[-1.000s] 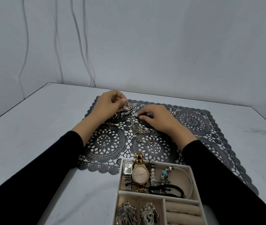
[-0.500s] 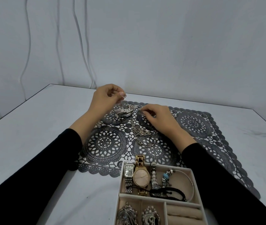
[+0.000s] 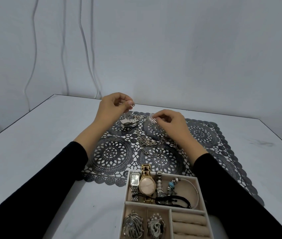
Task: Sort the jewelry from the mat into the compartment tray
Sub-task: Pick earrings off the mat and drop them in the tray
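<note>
The left hand [image 3: 114,104], over the far edge of the mat [image 3: 210,140], pinches a small ring [image 3: 133,104]. The right hand [image 3: 170,121] beside it pinches a fan of thin hoops [image 3: 151,119]. Hold both pinches firm and lift clear of the chains [image 3: 147,145] at the middle of the mat. Then carry each to the tray [image 3: 126,188] at the near edge of the table [image 3: 50,152], the ring probably to its padded rolls [image 3: 189,223].

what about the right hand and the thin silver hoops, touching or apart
Touching. The head view shows the right hand pinching the thin silver hoops, with no gap between them.
</note>
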Motion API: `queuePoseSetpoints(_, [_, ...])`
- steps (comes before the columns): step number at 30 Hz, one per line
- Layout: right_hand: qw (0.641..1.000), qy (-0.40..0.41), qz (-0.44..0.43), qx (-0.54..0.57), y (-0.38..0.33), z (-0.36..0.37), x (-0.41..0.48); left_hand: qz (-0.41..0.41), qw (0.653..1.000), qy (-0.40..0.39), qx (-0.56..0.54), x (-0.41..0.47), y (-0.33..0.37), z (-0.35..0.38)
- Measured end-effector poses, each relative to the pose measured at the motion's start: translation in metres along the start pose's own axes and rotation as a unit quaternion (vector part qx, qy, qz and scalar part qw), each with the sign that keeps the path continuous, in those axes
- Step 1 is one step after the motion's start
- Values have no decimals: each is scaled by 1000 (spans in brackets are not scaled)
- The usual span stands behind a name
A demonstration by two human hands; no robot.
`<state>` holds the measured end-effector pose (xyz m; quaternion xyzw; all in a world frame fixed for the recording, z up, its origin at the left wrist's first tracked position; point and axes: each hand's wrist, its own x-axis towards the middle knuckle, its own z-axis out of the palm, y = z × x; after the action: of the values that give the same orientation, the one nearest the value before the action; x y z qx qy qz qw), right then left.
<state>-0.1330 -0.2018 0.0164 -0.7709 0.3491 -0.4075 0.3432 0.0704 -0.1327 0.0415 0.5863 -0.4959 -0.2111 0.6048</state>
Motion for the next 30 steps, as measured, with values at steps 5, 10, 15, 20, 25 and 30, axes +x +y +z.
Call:
queuePoseSetpoints(5, [995,26,44,86,-19,-15,-15,16,1000,-2,-11,-14,16,0])
queuePoseSetpoints(10, [990,39,48,126,-30,-24,-34,19,999,-4,-26,-35,32,0])
queuePoseSetpoints(15, [986,47,49,150,-42,-33,-56,22,999,-9,-33,-61,48,-3])
queuePoseSetpoints(20, [984,52,37,168,-57,-40,-80,35,999,-14,-39,-91,67,-9])
queuePoseSetpoints(25, [982,47,31,182,-72,-45,-109,45,997,-20,-58,-124,83,-16])
queuePoseSetpoints(30, [981,25,19,191,-84,-47,-139,52,996,-38,-59,-157,88,-19])
